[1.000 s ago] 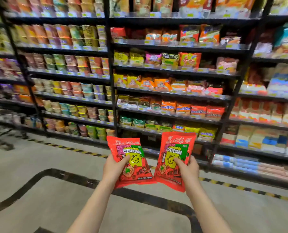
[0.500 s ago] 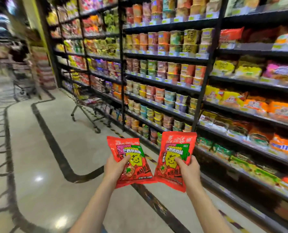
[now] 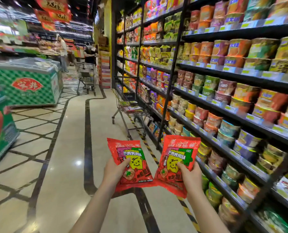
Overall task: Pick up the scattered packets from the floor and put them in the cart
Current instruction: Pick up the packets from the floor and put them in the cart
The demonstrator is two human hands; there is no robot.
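Note:
Two red snack packets with a yellow cartoon face are held up in front of me. My left hand grips the left packet by its lower edge, thumb on its front. The right packet is gripped the same way by my right hand. A wire shopping cart stands ahead of the packets, close against the shelving on the right side of the aisle. Something lies in its basket, too blurred to name.
Tall shelves of cup noodles and packets line the right side. Green chest freezers stand on the left. A second cart and two people are farther down the aisle. Polished floor with dark inlay lines runs between.
The view has swung left from facing the shelves to looking down the aisle, bringing the cart into sight ahead. Both hands hold their packets in the same pose as before.

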